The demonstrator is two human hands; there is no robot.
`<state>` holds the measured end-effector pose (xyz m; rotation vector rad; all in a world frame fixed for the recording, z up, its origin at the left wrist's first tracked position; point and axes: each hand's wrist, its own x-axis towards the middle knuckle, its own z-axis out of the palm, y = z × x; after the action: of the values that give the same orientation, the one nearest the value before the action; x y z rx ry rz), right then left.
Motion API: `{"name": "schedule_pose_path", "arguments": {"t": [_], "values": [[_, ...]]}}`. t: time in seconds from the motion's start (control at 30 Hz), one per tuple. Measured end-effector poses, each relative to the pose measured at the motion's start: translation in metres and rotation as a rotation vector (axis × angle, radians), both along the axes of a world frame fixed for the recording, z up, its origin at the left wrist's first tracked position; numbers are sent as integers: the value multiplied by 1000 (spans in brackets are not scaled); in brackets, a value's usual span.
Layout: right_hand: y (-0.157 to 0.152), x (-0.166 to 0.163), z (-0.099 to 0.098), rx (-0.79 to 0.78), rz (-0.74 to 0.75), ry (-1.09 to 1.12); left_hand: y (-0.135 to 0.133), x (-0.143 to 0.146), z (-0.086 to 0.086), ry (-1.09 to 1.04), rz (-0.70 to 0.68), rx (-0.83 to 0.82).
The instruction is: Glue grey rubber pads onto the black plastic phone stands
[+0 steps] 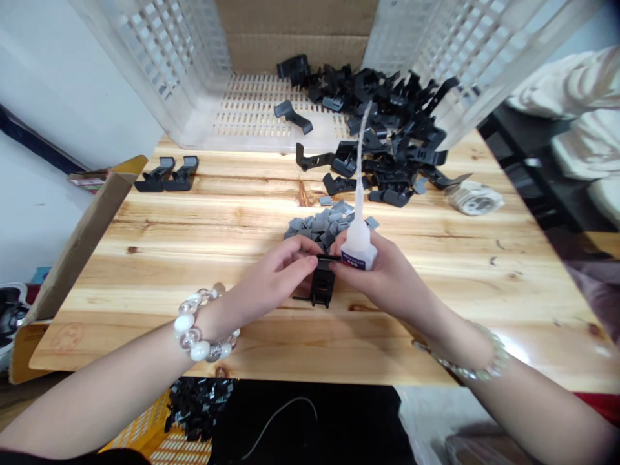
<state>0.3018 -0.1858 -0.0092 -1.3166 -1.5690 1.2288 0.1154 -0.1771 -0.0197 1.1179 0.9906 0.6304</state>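
Observation:
My left hand (285, 271) pinches the upper end of a black plastic clip (323, 284) between thumb and fingers, just above the tabletop. In my right hand (382, 268) is a white glue bottle (359, 245) with a dark label and a long thin nozzle pointing up. The right fingertips also touch the clip's top edge. Right behind both hands lies a heap of small grey pads (322, 223), partly hidden by the fingers and bottle. Two similar black clips (180, 174) stand side by side at the table's left.
A white plastic crate (194, 126) lies on its side at the back, with a pile of black clips (387, 129) spilling from it. A roll of white tape (475, 197) is at right. A cardboard box (82, 252) borders the left edge. Below sits a yellow basket (145, 423) holding black parts.

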Motion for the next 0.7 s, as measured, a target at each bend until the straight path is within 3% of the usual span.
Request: {"name": "schedule_pose_path", "arguments": {"t": [0.4,0.7], "values": [[0,-1,1,-8,-7,23,6,-2,0,-12,84,60],[1,0,0,-85,-84,211,4,-3,-1,4,-13,96]]}}
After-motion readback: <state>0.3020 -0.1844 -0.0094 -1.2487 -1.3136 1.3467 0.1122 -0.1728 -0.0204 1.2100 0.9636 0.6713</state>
